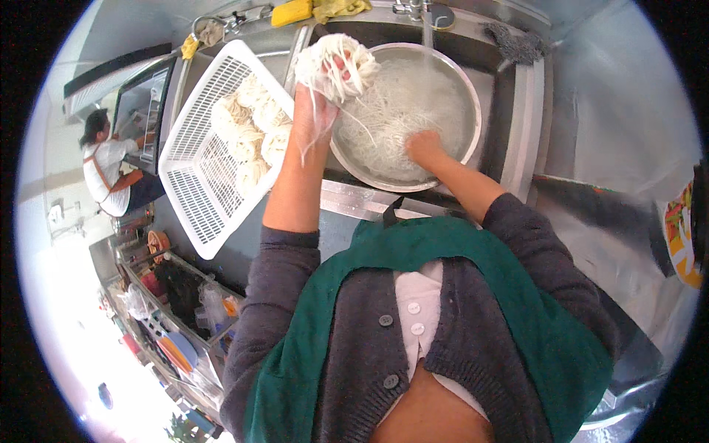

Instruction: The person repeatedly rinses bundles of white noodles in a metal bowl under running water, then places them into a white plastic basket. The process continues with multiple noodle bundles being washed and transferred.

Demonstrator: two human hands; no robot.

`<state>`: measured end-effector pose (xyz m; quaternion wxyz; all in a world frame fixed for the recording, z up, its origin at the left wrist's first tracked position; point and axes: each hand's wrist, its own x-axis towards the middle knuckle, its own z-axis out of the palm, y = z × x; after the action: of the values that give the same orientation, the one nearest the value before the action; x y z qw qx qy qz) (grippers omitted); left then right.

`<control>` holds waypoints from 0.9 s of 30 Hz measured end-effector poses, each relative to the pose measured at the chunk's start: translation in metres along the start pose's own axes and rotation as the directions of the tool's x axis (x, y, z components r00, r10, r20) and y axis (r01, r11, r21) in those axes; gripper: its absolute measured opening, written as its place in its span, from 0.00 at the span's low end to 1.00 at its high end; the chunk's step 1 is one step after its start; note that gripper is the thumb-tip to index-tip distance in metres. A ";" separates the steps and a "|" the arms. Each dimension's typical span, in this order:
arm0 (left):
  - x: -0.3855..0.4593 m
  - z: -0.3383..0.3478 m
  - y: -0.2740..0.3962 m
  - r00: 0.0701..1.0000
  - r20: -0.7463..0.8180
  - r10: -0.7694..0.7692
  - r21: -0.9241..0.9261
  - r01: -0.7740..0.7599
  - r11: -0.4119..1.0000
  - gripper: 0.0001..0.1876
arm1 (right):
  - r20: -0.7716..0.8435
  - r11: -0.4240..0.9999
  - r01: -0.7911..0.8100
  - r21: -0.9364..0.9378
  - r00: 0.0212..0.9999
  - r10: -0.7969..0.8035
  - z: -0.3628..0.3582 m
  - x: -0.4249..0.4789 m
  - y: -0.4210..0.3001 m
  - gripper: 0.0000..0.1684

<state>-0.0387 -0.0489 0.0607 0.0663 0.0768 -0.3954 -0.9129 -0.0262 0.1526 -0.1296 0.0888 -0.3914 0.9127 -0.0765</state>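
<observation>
My left hand (337, 69) is raised at the left rim of a round metal basin (477, 105), with a wet bundle of white noodles (360, 65) draped over its palm and fingers. Strands hang down along the wrist. My right hand (425, 148) dips into the cloudy water of the basin among loose noodles (382, 130); its fingers are under the surface, so their grip is hidden. Left of my left forearm, a white plastic basket (207, 221) holds several coiled noodle bundles (246, 141). Water runs from a faucet (412, 8) into the basin.
The basin stands in a steel sink (493, 119). Along its back edge lie a yellow sponge (292, 12), a yellow cloth (340, 8) and a dark scrubber (515, 44). Another person (113, 160) sits at far left, near a metal shelf rack (183, 293) with assorted items.
</observation>
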 end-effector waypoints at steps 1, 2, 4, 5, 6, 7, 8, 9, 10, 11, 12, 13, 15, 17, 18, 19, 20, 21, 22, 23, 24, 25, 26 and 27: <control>0.001 0.004 0.013 0.999 0.011 -0.038 0.015 0.037 0.999 0.09 | 0.040 1.000 -0.023 -0.014 0.999 0.023 -0.001 0.000 0.000 0.10; 0.002 0.010 0.022 1.000 0.010 -0.027 0.032 0.027 0.999 0.09 | 0.080 0.999 -0.043 -0.030 0.996 0.045 -0.002 0.000 0.000 0.10; -0.004 0.024 0.046 0.998 -0.062 -0.026 0.130 0.034 0.991 0.09 | 0.022 0.997 -0.021 -0.068 0.999 0.023 0.002 0.005 0.006 0.11; -0.002 0.024 0.057 0.998 -0.054 -0.036 0.194 0.046 0.980 0.10 | -0.009 0.996 -0.012 -0.084 1.000 0.011 0.006 0.009 0.010 0.12; -0.006 0.023 0.072 0.998 -0.068 -0.008 0.294 0.028 0.955 0.11 | 0.060 0.997 -0.004 -0.077 0.998 0.008 0.001 0.014 0.010 0.13; -0.007 0.021 0.087 0.997 -0.075 0.016 0.389 0.014 0.921 0.11 | 0.125 0.997 -0.002 -0.077 0.992 0.012 -0.006 0.018 0.013 0.14; -0.012 0.019 0.110 0.999 -0.032 0.009 0.553 0.010 0.833 0.12 | 0.116 0.998 -0.033 -0.045 0.992 0.038 -0.004 0.017 0.017 0.14; -0.022 0.039 0.130 0.995 -0.098 0.025 0.625 0.042 0.779 0.12 | 0.110 0.997 -0.079 -0.013 0.991 0.080 -0.001 0.016 0.022 0.15; -0.019 0.014 0.160 0.996 -0.087 0.030 0.612 0.029 0.790 0.12 | 0.125 0.999 -0.042 0.005 0.991 0.041 -0.011 0.016 0.017 0.15; -0.019 -0.012 0.189 0.996 -0.078 0.033 0.596 0.021 0.803 0.13 | 0.146 1.000 -0.006 0.021 0.989 0.002 -0.021 0.013 0.012 0.15; -0.028 0.011 0.204 0.999 -0.016 0.043 0.665 -0.022 0.747 0.10 | 0.063 0.999 -0.021 0.026 0.998 0.019 -0.012 0.008 0.017 0.15; -0.034 0.035 0.218 0.998 0.053 0.046 0.724 -0.070 0.686 0.10 | -0.023 0.999 -0.041 0.030 0.999 0.042 -0.002 0.005 0.023 0.15; -0.056 0.034 0.259 0.996 0.057 0.075 0.817 -0.090 0.569 0.09 | 0.005 0.997 -0.056 0.050 0.998 0.055 -0.006 0.008 0.020 0.15; -0.076 0.024 0.292 0.996 0.033 0.088 0.881 -0.071 0.468 0.09 | 0.034 0.997 -0.054 0.063 0.998 0.052 -0.009 0.007 0.018 0.16; -0.086 0.019 0.307 0.996 0.010 0.090 0.907 -0.047 0.419 0.09 | 0.041 0.997 -0.041 0.071 0.998 0.039 -0.010 0.007 0.018 0.16; -0.096 0.009 0.318 0.996 -0.018 0.088 0.928 -0.017 0.373 0.09 | 0.050 0.997 -0.031 0.075 0.998 0.028 -0.012 0.006 0.018 0.16; -0.105 -0.004 0.328 0.995 -0.055 0.084 0.945 0.025 0.327 0.09 | 0.062 0.997 -0.030 0.065 0.998 0.026 -0.014 0.005 0.018 0.16; -0.112 -0.018 0.334 0.993 -0.089 0.073 0.957 0.064 0.284 0.09 | 0.070 0.998 -0.034 0.054 0.997 0.031 -0.018 0.005 0.018 0.16; -0.120 -0.033 0.339 0.989 -0.130 0.064 0.963 0.111 0.247 0.09 | 0.080 0.998 -0.033 0.045 0.996 0.029 -0.017 0.005 0.017 0.17; -0.128 -0.050 0.341 0.984 -0.171 0.052 0.965 0.156 0.210 0.09 | 0.051 0.997 -0.036 0.063 0.998 0.032 -0.010 0.007 0.019 0.16; -0.134 -0.068 0.340 0.977 -0.208 0.038 0.964 0.198 0.178 0.09 | 0.021 0.996 -0.043 0.080 0.999 0.041 -0.003 0.008 0.022 0.16; -0.141 -0.088 0.335 0.968 -0.248 0.022 0.959 0.242 0.149 0.10 | -0.006 0.994 -0.046 0.096 0.999 0.046 0.000 0.009 0.022 0.16; -0.148 -0.109 0.327 0.958 -0.286 0.003 0.951 0.283 0.122 0.10 | -0.015 0.997 -0.023 0.077 1.000 0.024 0.002 0.010 0.024 0.16; -0.158 -0.128 0.316 0.944 -0.331 -0.006 0.939 0.330 0.092 0.10 | -0.023 0.998 0.011 0.062 1.000 -0.010 -0.001 0.011 0.021 0.16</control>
<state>0.1602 -0.3255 0.2194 -0.0594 0.2570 -0.8772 -0.4012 -0.0489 0.1591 -0.1340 0.0904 -0.3922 0.9088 -0.1098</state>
